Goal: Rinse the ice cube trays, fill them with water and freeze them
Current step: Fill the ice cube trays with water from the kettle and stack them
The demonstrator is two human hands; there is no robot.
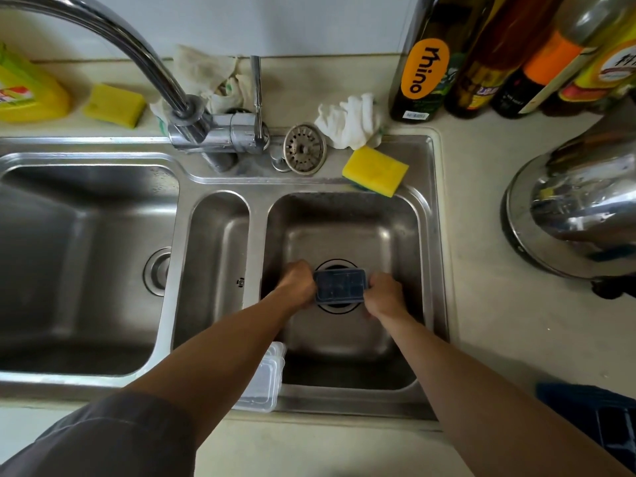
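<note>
Ice cube tray (339, 285), small and dark blue, sits low in the right basin (344, 215) of the steel sink, directly above the drain (335, 307), and whether it touches the basin floor cannot be told. Its long axis runs left to right, and it is held by its two short ends. The left hand (297, 282) grips the left end and the right hand (383, 294) grips the right end, with the fingers of both curled tightly round the rim. The tray therefore lies squarely between the hands, and neither is nearer than the other. No water is seen falling on it. The faucet (148, 60) rises from the far rim and arches off to the far left, so its spout, which is out of view, seems not to be above this basin. The lever (256, 91) stands upright at the far side, a little left of the hands, so the left hand looks the better placed to reach it. To rinse, either the spout must swing right or the tray must travel left. A stack of clear lids (263, 383) rests on the near rim, partly under the left forearm. A second dark tray (592, 404) lies on the tabletop (481, 339) at the near right.
</note>
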